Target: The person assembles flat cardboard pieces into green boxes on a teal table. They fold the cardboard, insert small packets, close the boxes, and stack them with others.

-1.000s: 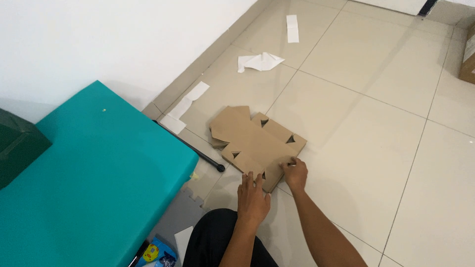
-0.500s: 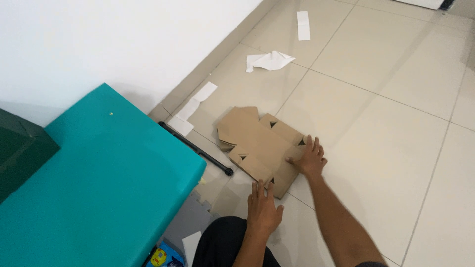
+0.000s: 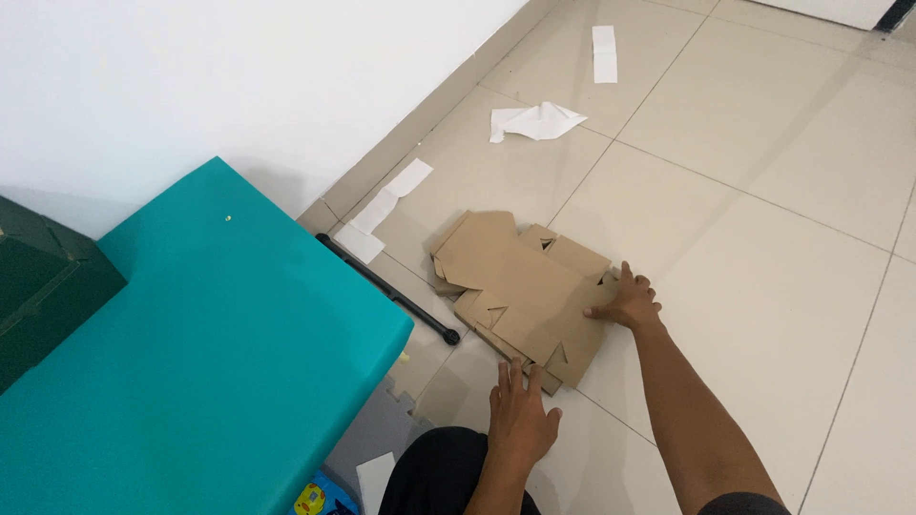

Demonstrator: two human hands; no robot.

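A stack of flat brown cardboard cut-outs (image 3: 520, 286) lies on the tiled floor in the middle of the head view. My right hand (image 3: 625, 300) rests on the stack's right edge, fingers spread against the cardboard. Flat on the floor at the stack's near edge is my left hand (image 3: 520, 415), its fingertips touching the lowest sheets. Neither hand has closed around anything.
A teal mat (image 3: 200, 372) fills the left, with a dark green box (image 3: 43, 286) on its far side. A black rod (image 3: 386, 289) lies along the mat's edge. White paper scraps (image 3: 534, 121) lie by the wall (image 3: 191, 76). My dark-clothed knee (image 3: 439, 472) is at the bottom.
My right hand slid from the near corner of the cardboard stack up to its right edge. The left hand stayed at the near edge. The view shifted slightly.
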